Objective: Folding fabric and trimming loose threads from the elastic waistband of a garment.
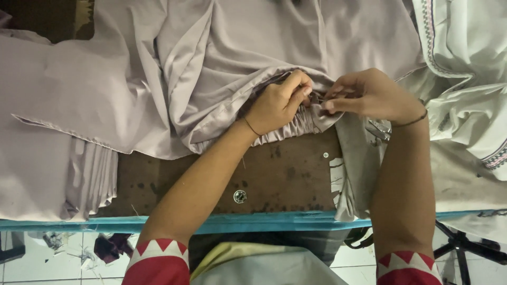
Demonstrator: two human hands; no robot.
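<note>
Red sleeves (pixel 158 261) at bottom; left hand (pixel 277 103) and right hand (pixel 369 95), fingers pinched shut on gathered edge (pixel 296 124) of lilac fabric (pixel 174 68), at far side of brown desk (pixel 274 177), white trimmed cloth (pixel 465 68) alongside.

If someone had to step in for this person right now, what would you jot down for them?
Left hand: closed, pinching the gathered, pleated edge of the pale lilac satin fabric.
Right hand: fingers pinched on the same edge, just beside the left.
The fabric lies over the worn brown wooden table; white cloth with patterned trim lies to the right.
Done: some edge is gathered.
Left: cannot tell how much.
</note>
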